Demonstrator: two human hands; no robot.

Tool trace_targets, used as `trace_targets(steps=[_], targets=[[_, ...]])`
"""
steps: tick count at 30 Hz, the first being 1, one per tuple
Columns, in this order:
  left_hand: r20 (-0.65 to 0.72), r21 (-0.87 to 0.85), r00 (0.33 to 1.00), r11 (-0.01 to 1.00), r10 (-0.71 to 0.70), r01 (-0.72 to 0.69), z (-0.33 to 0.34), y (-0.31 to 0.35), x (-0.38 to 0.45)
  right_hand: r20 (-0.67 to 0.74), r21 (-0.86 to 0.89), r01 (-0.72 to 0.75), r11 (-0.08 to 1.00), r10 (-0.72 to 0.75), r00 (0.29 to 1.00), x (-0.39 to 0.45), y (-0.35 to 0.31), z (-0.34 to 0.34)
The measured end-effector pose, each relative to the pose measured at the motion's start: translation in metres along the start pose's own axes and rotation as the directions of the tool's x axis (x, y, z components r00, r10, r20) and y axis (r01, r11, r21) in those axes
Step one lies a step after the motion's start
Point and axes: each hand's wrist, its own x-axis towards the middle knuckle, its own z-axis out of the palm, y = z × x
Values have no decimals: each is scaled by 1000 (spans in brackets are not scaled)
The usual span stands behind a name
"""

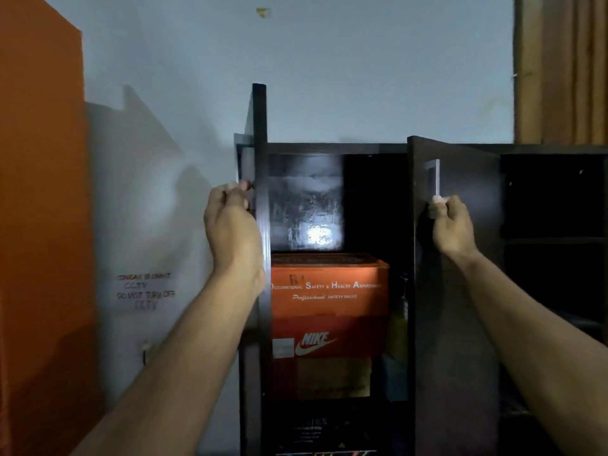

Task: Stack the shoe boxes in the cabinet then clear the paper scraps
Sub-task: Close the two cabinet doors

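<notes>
A dark cabinet stands before me with both doors swung partly open. My left hand grips the handle of the left door, which I see edge-on. My right hand holds the lower end of the silver handle on the right door. Inside, an orange safety-shoe box sits on a red Nike box, which rests on a brown box. The space above the stack is dark and holds nothing I can see. No paper scraps are in view.
A tall orange panel stands at the left against the pale wall, which carries a handwritten notice. A brown curtain hangs at the upper right. Open dark shelves lie right of the doors. Dark items fill the cabinet's lower shelf.
</notes>
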Motion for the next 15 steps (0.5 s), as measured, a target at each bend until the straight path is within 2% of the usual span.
trace_targets(steps=[4, 8, 15], targets=[[170, 91, 985, 996, -11, -4, 51, -37, -25, 16, 130, -50, 990, 49, 999, 6, 3, -2], [336, 196, 936, 980, -109, 44, 96, -70, -21, 3, 190, -51, 980, 51, 999, 8, 7, 3], [369, 342, 919, 940, -137, 3, 139, -115, -1, 96, 240, -86, 967, 64, 993, 19, 15, 15]])
